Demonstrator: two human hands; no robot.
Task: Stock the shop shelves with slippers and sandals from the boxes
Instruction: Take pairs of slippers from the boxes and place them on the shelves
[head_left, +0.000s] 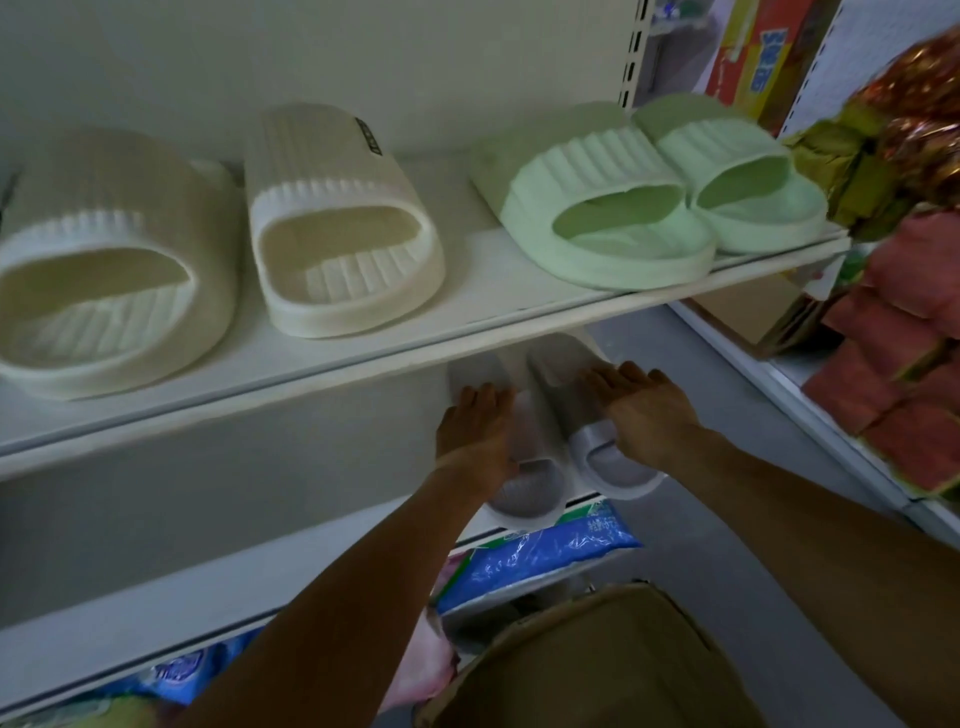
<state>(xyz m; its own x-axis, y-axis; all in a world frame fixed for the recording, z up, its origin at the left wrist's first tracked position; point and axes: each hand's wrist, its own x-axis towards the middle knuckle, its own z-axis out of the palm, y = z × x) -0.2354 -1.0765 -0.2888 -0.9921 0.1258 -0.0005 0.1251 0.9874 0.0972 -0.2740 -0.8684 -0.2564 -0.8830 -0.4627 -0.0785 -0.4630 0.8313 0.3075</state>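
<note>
Pale grey slippers (597, 441), ribbed, side by side at 5 o'clock. Left hand (475, 431) and right hand (644, 410) lie flat-fingered on them. Toes hidden beneath upper shelf (363, 364).

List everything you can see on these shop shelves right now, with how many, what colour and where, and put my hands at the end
cream slippers: two, off-white, upper shelf, left side, side by side
green slippers: two, pale green, upper shelf, right end, touching each other
grey slippers: two, light grey, shelf below, under the hands
upper shelf: one, white, runs across the view
blue packets: several, blue plastic, lowest shelves
cardboard box: one, brown, bottom of view, by the floor
red packets: a stack, red, neighbouring rack at right
left hand: one, fingers flat on the left grey slipper
right hand: one, fingers flat on the right grey slipper
</note>
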